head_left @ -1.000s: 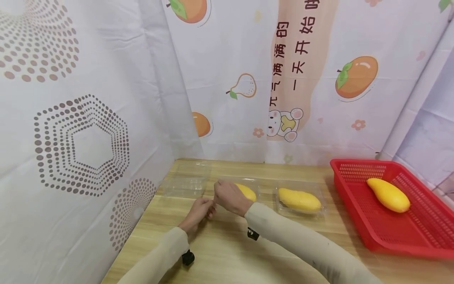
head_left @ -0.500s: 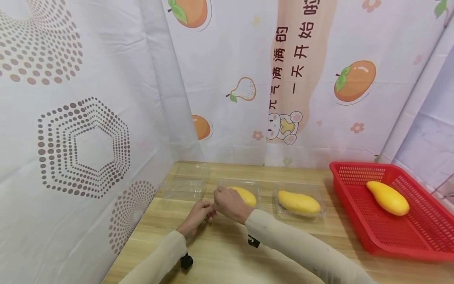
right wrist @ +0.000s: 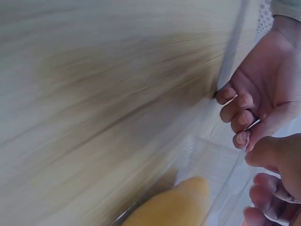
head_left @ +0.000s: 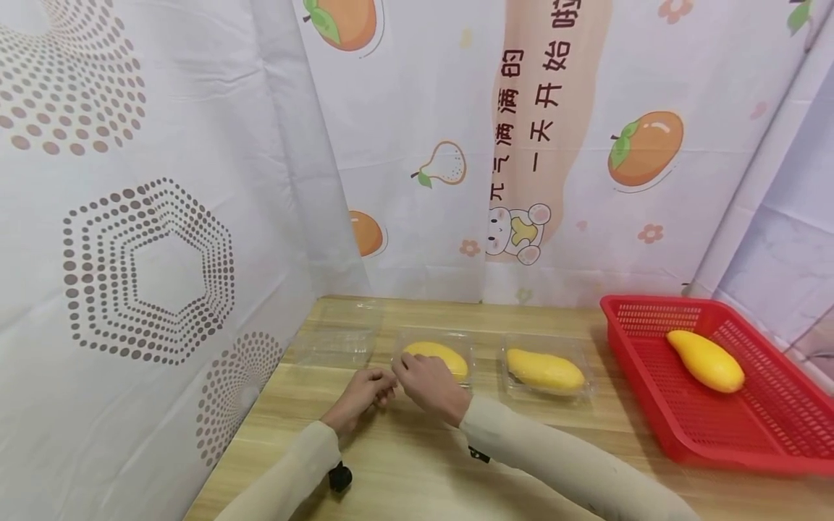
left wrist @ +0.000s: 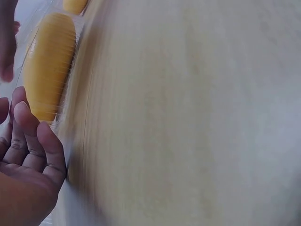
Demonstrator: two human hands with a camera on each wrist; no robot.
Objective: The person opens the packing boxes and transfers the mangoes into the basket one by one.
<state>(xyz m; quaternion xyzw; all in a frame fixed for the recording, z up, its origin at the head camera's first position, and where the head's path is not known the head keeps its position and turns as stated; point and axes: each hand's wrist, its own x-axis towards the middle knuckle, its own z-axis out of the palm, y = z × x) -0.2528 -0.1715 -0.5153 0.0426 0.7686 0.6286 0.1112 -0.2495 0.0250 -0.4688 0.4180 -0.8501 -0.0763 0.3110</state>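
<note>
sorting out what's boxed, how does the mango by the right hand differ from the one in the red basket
The boxed mango by the right hand sits in a clear container; the basket mango lies loose in the red basket. In the head view, the hand partly hides the boxed mango, while the basket mango shows whole. Both are yellow and elongated.

The person wore long, plain sleeves in pale cream, the left sleeve [head_left: 287, 474] and the right sleeve [head_left: 560, 452] alike in colour and both reaching toward the wrist. In the right wrist view, the left cuff [right wrist: 288, 8] looked duller and greyer. A small black device [head_left: 339, 477] with a rounded end sat at the left wrist; a second black device [head_left: 478, 454] (mostly hidden, its shape hard to make out) showed beneath the right forearm. Both hands were bare.
</note>
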